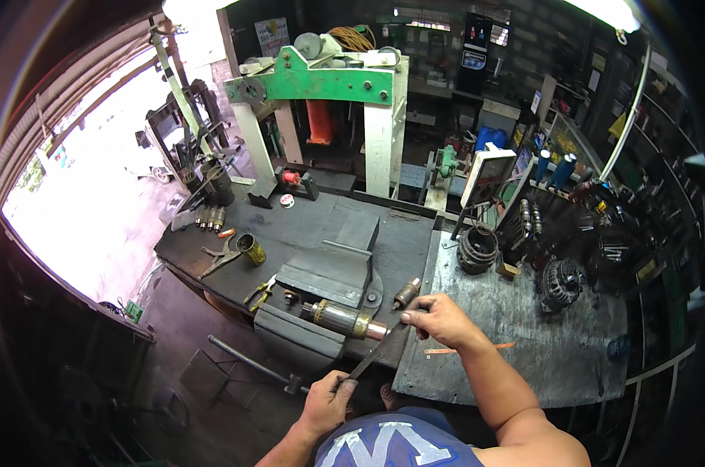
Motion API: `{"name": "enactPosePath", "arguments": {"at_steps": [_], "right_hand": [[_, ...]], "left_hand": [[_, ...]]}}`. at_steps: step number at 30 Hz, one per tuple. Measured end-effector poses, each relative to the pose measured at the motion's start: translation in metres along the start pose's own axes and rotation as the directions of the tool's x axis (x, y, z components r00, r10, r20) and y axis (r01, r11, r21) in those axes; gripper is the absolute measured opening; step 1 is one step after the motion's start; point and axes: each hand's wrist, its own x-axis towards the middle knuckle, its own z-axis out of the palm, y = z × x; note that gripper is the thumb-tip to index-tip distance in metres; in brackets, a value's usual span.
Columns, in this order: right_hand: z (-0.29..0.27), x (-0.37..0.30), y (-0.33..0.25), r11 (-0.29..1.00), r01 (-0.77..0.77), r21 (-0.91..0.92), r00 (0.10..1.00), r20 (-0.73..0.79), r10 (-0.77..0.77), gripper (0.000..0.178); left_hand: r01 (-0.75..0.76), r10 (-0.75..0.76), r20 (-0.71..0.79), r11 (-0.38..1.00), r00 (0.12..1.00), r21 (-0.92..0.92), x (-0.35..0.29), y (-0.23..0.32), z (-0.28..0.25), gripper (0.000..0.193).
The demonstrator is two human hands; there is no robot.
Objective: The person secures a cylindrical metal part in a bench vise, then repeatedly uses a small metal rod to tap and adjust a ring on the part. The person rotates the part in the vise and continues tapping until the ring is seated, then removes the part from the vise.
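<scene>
A starter motor armature [338,320] lies between the jaws of a large bench vise [321,279], with its copper end toward me. Across that end runs a dark narrow strip [373,355], slanting up to the right; whether it is abrasive cloth or a flat file I cannot tell. Its near end is pinched in my left hand [327,398], low in front of the bench. My right hand [441,320] closes thumb and fingers on the far end. Just beyond that hand rests a smaller cylindrical metal part [406,293]. Yellow-handled pliers [261,294] lie left of the armature.
A yellow can [251,249] and a metal puller-like tool [220,257] sit on the bench's left. The vise handle [247,359] sticks out low. On the right bench are an orange strip [469,349], an alternator [560,282] and a round housing [477,250]. A green-and-white press frame [313,84] stands behind.
</scene>
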Motion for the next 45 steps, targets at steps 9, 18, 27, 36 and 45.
{"name": "enactPosePath", "arguments": {"at_steps": [9,18,27,36,45], "right_hand": [[0.013,0.078,0.082,0.941,-0.29,0.173,0.919,0.325,0.223,0.037],[0.038,0.084,0.128,0.923,-0.251,0.29,0.915,0.384,0.128,0.041],[0.036,0.09,0.129,0.963,-0.121,0.24,0.933,0.359,0.028,0.043],[0.042,0.074,0.143,0.851,-0.315,0.42,0.915,0.374,0.154,0.044],[0.033,0.066,0.143,0.803,-0.336,0.493,0.916,0.368,0.158,0.04]], "left_hand": [[0.398,-0.399,0.069,0.856,0.914,-0.33,0.027,-0.049,0.047,0.037],[0.378,-0.42,-0.167,0.896,0.892,-0.232,0.04,-0.028,0.072,0.044],[0.529,-0.603,-0.234,0.789,0.762,-0.312,0.039,-0.042,0.081,0.047],[0.548,-0.589,-0.129,0.798,0.798,-0.253,0.045,-0.032,0.078,0.049],[0.54,-0.576,-0.136,0.809,0.806,-0.23,0.036,-0.033,0.07,0.051]]}}
